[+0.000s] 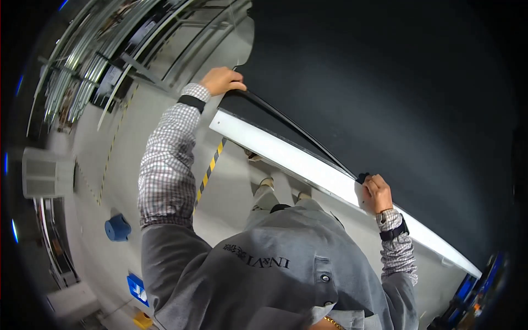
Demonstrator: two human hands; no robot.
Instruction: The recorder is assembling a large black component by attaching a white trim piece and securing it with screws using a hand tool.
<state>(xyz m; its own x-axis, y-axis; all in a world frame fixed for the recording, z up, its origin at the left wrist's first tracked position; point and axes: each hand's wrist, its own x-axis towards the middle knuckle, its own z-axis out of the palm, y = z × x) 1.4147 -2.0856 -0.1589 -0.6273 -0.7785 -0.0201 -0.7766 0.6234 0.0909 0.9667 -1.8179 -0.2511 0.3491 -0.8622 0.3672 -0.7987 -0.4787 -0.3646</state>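
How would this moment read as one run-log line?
Left grip: holding black strip; right grip: pinching strip, at white bar; strip: straight between grips, along dark surface

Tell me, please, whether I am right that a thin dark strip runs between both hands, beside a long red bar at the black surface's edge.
Not quite: the long bar is white, not red, as the head view shows. The thin dark strip runs between the left hand and the right hand, beside that bar at the edge of the black surface.
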